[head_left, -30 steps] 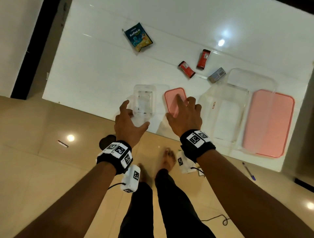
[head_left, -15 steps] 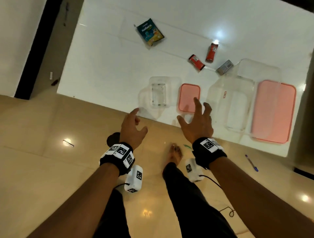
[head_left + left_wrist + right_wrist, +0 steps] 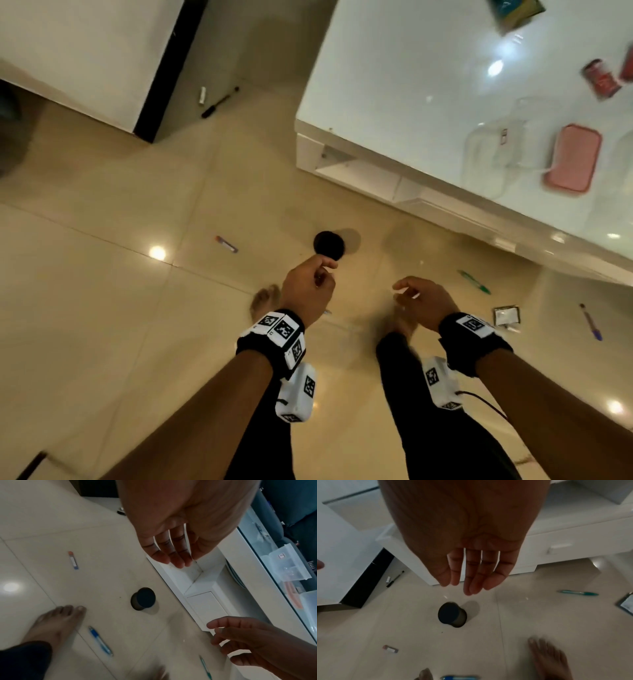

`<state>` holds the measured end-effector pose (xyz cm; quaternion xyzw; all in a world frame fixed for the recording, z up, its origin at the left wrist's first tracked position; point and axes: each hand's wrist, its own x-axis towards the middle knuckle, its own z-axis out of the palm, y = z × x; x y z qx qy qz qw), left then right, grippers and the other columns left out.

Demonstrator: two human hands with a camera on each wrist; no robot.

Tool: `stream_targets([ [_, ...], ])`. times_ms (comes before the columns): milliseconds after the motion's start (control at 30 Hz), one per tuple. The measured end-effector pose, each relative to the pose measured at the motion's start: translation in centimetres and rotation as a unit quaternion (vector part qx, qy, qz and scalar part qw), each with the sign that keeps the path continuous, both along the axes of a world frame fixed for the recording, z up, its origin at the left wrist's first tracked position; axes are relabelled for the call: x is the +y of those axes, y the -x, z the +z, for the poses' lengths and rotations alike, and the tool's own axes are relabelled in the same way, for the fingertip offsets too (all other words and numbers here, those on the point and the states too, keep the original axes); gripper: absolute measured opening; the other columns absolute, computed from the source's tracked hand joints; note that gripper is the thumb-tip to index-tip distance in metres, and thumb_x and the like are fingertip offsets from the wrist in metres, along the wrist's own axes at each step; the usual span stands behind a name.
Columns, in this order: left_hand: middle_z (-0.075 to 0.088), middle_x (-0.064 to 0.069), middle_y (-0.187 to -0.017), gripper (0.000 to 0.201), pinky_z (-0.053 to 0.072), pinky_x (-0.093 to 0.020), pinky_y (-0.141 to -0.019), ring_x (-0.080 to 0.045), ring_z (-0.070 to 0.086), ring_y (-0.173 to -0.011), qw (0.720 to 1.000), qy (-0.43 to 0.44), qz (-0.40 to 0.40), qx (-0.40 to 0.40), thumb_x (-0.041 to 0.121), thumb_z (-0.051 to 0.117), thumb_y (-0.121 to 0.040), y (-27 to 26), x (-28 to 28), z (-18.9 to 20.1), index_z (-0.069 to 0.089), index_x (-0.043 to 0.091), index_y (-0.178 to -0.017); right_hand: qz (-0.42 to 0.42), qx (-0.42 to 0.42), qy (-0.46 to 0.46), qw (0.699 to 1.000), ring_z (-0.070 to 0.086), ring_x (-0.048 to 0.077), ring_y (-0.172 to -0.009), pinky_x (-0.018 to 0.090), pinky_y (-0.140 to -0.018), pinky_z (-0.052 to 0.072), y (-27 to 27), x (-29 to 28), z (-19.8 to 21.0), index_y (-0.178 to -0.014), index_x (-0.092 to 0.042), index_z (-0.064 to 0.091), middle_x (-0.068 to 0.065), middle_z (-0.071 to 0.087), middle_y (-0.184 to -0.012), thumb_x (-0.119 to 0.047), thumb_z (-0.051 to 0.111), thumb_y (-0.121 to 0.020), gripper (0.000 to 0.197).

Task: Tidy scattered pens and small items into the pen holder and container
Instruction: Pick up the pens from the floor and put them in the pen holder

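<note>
A black round pen holder [image 3: 329, 246] stands upright on the tiled floor, also visible in the left wrist view [image 3: 143, 599] and the right wrist view [image 3: 452, 614]. Just in front of it hovers my left hand [image 3: 317, 275], fingers loosely bent and holding nothing [image 3: 171, 557]. My right hand [image 3: 412, 296] hangs beside it, fingers nearly straight and empty [image 3: 471, 578]. Scattered on the floor are a green pen [image 3: 474, 281], a purple pen [image 3: 591, 322], a blue pen [image 3: 100, 641], a small tube [image 3: 226, 244] and a black marker [image 3: 219, 102].
A white low table [image 3: 394, 102] fills the upper right, bearing a clear container [image 3: 493, 150], a pink lid [image 3: 572, 159] and a red item [image 3: 601, 80]. A square packet [image 3: 507, 315] lies on the floor at the right. My bare feet [image 3: 58, 622] stand near the holder.
Both hands have pulled back from the table's clear container and pink lid and come down over the floor. The view has swung down to the pen holder and scattered pens.
</note>
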<state>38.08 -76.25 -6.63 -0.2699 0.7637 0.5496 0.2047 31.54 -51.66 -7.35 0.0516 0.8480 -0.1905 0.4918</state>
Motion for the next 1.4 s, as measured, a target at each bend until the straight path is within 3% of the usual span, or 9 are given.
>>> stream_targets([
  [233, 0.053, 0.009, -0.065, 0.018, 0.05, -0.032, -0.069, -0.018, 0.057, -0.066, 0.998, 0.022, 0.05, -0.013, 0.011, 0.057, -0.085, -0.3, -4.6, -4.4, 0.066, 0.022, -0.096, -0.021, -0.031, 0.05, 0.998, 0.064, 0.025, -0.093, 0.034, -0.084, 0.049, 1.2, -8.2, -5.5, -0.101, -0.032, 0.063, 0.001, 0.065, -0.092, -0.032, 0.067, -0.088, 0.013],
  [367, 0.055, 0.008, -0.067, 0.018, 0.046, -0.025, -0.068, -0.019, 0.06, -0.073, 0.997, 0.022, 0.061, -0.036, 0.012, 0.061, -0.086, 0.3, -3.7, -10.8, 0.064, 0.017, -0.102, -0.009, 0.048, 0.058, 0.997, 0.056, 0.02, -0.111, 0.031, -0.092, 0.045, 2.3, -10.2, -11.6, -0.128, -0.03, 0.052, 0.0, 0.057, -0.117, -0.033, 0.076, -0.079, 0.055],
  [467, 0.064, 0.002, -0.079, 0.02, 0.05, -0.03, -0.072, -0.021, 0.064, -0.079, 0.997, 0.02, 0.039, -0.061, 0.015, 0.063, -0.085, 0.5, -2.5, -16.4, 0.061, 0.019, -0.105, 0.096, 0.075, 0.022, 0.992, 0.038, 0.031, -0.135, 0.039, -0.108, 0.039, 2.1, -11.7, -17.9, -0.148, -0.038, 0.025, 0.008, 0.026, -0.153, -0.046, 0.083, -0.067, 0.1],
  [567, 0.065, -0.002, -0.095, 0.024, 0.052, -0.032, -0.075, -0.021, 0.062, -0.085, 0.996, 0.035, 0.004, -0.079, 0.018, 0.064, -0.086, 0.0, -1.5, -20.8, 0.06, 0.021, -0.109, 0.191, 0.093, -0.004, 0.977, 0.013, 0.039, -0.146, 0.053, -0.109, 0.034, 0.9, -12.6, -23.7, -0.148, -0.049, 0.006, 0.0, -0.007, -0.162, -0.044, 0.086, -0.065, 0.116],
  [700, 0.062, -0.004, -0.104, 0.029, 0.05, -0.031, -0.077, -0.018, 0.059, -0.089, 0.994, 0.062, -0.032, -0.083, 0.015, 0.063, -0.086, -1.1, -1.4, -22.7, 0.059, 0.018, -0.115, 0.223, 0.129, -0.042, 0.965, 0.031, 0.041, -0.128, 0.053, -0.091, 0.049, -0.2, -13.3, -26.4, -0.141, -0.037, 0.029, 0.007, 0.022, -0.148, -0.031, 0.082, -0.069, 0.09],
  [833, 0.056, -0.008, -0.121, 0.053, 0.043, -0.027, -0.088, -0.021, 0.055, -0.106, 0.991, 0.067, -0.096, -0.063, 0.01, 0.07, -0.079, -1.4, -2.1, -19.5, 0.052, 0.017, -0.128, 0.104, 0.065, 0.028, 0.992, 0.048, 0.035, -0.112, 0.04, -0.088, 0.048, 0.0, -12.1, -22.5, -0.136, -0.037, 0.035, 0.006, 0.039, -0.129, -0.041, 0.077, -0.07, 0.078],
  [1067, 0.045, -0.004, -0.143, 0.105, 0.04, -0.044, -0.104, -0.027, 0.043, -0.129, 0.936, 0.078, -0.337, 0.067, 0.043, 0.078, -0.051, 4.4, -1.4, -4.8, 0.037, 0.02, -0.145, -0.1, 0.08, 0.174, 0.976, 0.054, 0.015, -0.112, 0.029, -0.097, 0.045, 2.5, -8.4, -2.5, -0.14, -0.044, 0.036, 0.0, 0.051, -0.122, -0.038, 0.085, -0.061, 0.094],
  [1233, 0.063, 0.002, -0.121, 0.078, 0.051, -0.043, -0.086, -0.026, 0.06, -0.106, 0.915, 0.122, -0.334, 0.189, 0.047, 0.074, -0.053, 12.9, -0.1, 5.8, 0.048, 0.032, -0.125, -0.166, 0.151, 0.278, 0.934, 0.045, 0.006, -0.128, 0.025, -0.104, 0.038, 6.7, -6.7, 9.0, -0.146, -0.05, 0.022, -0.009, 0.045, -0.139, -0.053, 0.08, -0.068, 0.098],
  [1400, 0.057, 0.011, -0.12, 0.085, 0.054, -0.029, -0.085, -0.005, 0.057, -0.104, 0.96, 0.05, -0.193, 0.198, 0.036, 0.089, -0.058, 19.4, 1.6, 8.2, 0.041, 0.03, -0.128, -0.347, 0.269, 0.299, 0.847, 0.064, 0.003, -0.094, 0.017, -0.068, 0.051, 10.2, -4.3, 12.3, -0.135, -0.045, 0.044, -0.012, 0.058, -0.12, -0.045, 0.07, -0.083, 0.059],
])
